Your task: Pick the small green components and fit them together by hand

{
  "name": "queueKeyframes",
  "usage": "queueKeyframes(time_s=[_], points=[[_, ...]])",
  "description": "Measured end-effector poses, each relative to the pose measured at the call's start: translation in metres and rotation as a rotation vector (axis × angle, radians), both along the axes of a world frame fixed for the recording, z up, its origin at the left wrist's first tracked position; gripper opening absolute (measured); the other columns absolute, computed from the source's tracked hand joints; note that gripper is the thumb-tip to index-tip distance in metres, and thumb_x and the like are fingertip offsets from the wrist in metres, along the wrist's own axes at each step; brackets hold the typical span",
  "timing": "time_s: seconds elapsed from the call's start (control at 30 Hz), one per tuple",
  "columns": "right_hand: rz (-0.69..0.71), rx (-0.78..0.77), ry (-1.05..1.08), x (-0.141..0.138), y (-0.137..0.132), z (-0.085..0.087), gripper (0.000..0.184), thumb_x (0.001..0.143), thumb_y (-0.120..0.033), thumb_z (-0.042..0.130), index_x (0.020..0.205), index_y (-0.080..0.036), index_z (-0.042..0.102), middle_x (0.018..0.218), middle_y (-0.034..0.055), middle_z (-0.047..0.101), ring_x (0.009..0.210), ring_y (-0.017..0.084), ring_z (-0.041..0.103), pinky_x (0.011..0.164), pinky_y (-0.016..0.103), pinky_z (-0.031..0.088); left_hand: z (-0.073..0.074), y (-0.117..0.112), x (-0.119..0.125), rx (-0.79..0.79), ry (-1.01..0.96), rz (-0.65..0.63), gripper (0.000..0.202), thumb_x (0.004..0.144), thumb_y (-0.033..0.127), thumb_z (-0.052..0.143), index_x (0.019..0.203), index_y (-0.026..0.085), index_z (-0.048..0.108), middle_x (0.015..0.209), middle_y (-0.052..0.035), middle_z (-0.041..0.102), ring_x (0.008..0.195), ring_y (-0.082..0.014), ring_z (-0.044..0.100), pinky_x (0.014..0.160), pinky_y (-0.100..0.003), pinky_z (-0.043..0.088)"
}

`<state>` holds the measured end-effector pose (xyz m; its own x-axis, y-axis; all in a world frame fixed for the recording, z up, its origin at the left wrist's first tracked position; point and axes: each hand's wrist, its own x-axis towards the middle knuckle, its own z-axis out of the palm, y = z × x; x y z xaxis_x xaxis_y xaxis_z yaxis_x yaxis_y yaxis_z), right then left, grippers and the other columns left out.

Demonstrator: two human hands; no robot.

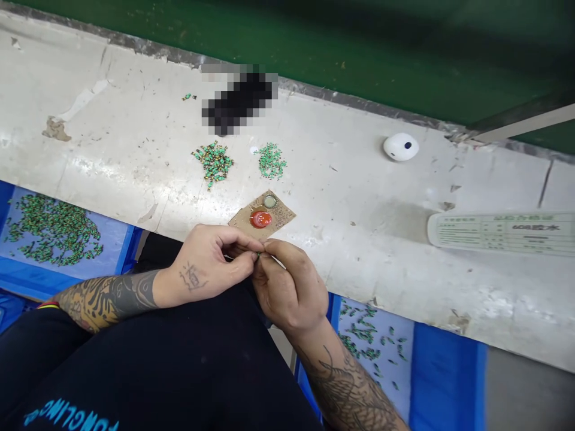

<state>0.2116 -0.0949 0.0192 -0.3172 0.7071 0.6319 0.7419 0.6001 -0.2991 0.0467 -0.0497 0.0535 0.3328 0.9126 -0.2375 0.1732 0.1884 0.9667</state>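
Note:
My left hand (pixel 209 263) and my right hand (pixel 290 284) meet at the front edge of the table. Thumb and forefinger of each are pinched together around a tiny green piece (pixel 258 255), mostly hidden by the fingertips. Just beyond them lies a piece of brown cardboard (pixel 242 222) bearing a glossy orange-red blob (pixel 260 219) and a small round metal-rimmed cap (pixel 270 200). Farther back are a pile of green and brown-gold pieces (pixel 214 163) and, to its right, a pile of smaller green pieces (pixel 271 161).
A blue tray (pixel 128 248) with many green pieces is at lower left; another blue tray (pixel 442 371) with scattered ones is at lower right. On the table are a white egg-shaped object (pixel 401 147), a labelled translucent bottle (pixel 498 232) and a blurred-out dark object (pixel 240 102).

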Motion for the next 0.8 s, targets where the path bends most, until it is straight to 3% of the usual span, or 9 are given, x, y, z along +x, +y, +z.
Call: queueKeyframes(time_s=[0.4,0.57,0.8], points=[[0.038,-0.036,-0.003,0.0,0.003,0.011,0.027,0.084,0.0,0.067,0.105,-0.016,0.065,0.11,0.0125,0.067,0.104,0.027,0.067,0.085,0.037,0.063,0.001,-0.001,0.008,0.058,-0.01,0.111,0.012,0.069,0.01,0.068,0.076,0.013,0.077,0.075,-0.0045,0.081,0.065,-0.0156,0.075,0.06,-0.02,0.06],[-0.081,-0.094,0.227,-0.004,0.007,0.016,0.026,0.083,-0.002,0.068,0.102,-0.02,0.065,0.101,0.0082,0.069,0.091,0.021,0.069,0.079,0.035,0.061,-0.003,0.002,0.01,0.086,-0.132,0.116,0.011,0.071,0.008,0.07,0.079,0.013,0.077,0.081,-0.0057,0.081,0.067,-0.0153,0.076,0.061,-0.02,0.061],[-0.081,-0.465,0.722,-0.007,0.007,0.021,0.015,0.087,-0.011,0.065,0.094,-0.024,0.065,0.102,0.0048,0.065,0.092,0.021,0.066,0.077,0.038,0.06,-0.007,0.004,0.003,0.365,-0.122,0.02,0.016,0.079,0.006,0.071,0.09,0.015,0.079,0.09,-0.0081,0.081,0.076,-0.0151,0.077,0.068,-0.021,0.062]])
